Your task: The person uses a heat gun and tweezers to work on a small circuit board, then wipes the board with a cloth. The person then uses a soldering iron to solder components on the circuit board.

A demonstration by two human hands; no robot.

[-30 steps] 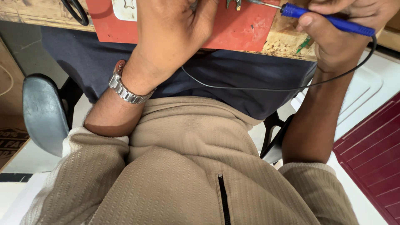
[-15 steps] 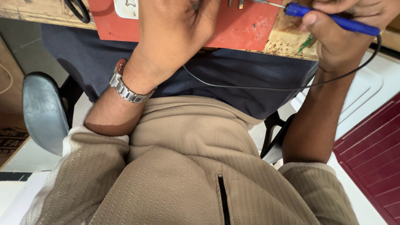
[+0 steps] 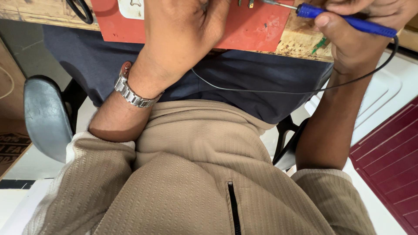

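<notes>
While right hand grips blue soldering iron | left hand curled on red mat, contents seemingly hidden

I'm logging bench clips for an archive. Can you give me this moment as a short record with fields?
Right hand: grips a blue-handled soldering iron, tip aimed left
Left hand: lies palm down on a red mat
Wrist: metal watch
Cord: black, loops from the iron across the lap
Surface: worn wooden bench
Seat: grey chair
</notes>
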